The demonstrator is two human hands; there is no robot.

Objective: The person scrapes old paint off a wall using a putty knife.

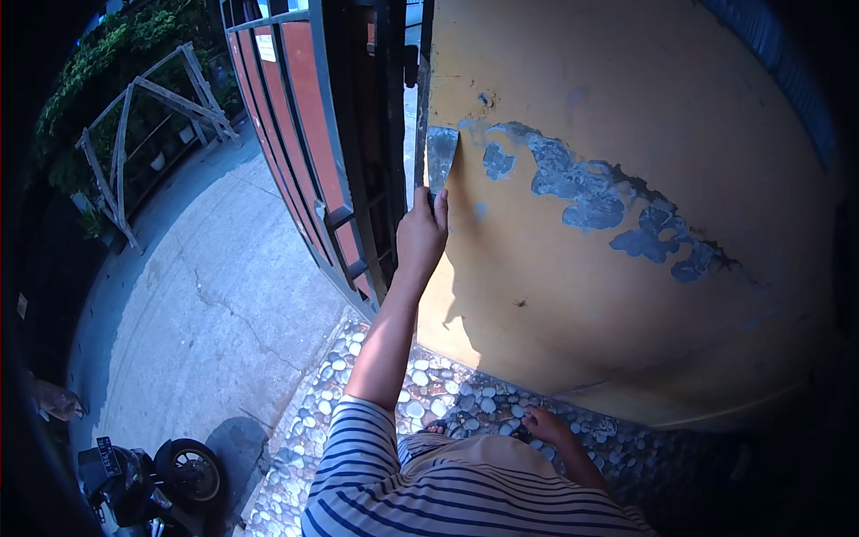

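Observation:
My left hand (428, 225) is raised in front of me, closed around the handle of a metal putty knife (442, 153). Its wide, stained blade points up and lies at or close to the left edge of a yellow painted wall (510, 268). Right of the blade, the wall has patches of bare grey plaster (594, 194) with ragged paint edges, running down to the right. My right hand (545, 425) hangs low at my side, above the pebbled floor, with its fingers partly curled; whether anything small is in it cannot be told.
A metal gate (312, 107) with reddish panels stands just left of the wall edge. Pebble paving (416, 396) lies underfoot, beside a concrete driveway (221, 288). A motorcycle (191, 470) is at the lower left. A wooden frame (121, 154) and plants (114, 54) stand farther off.

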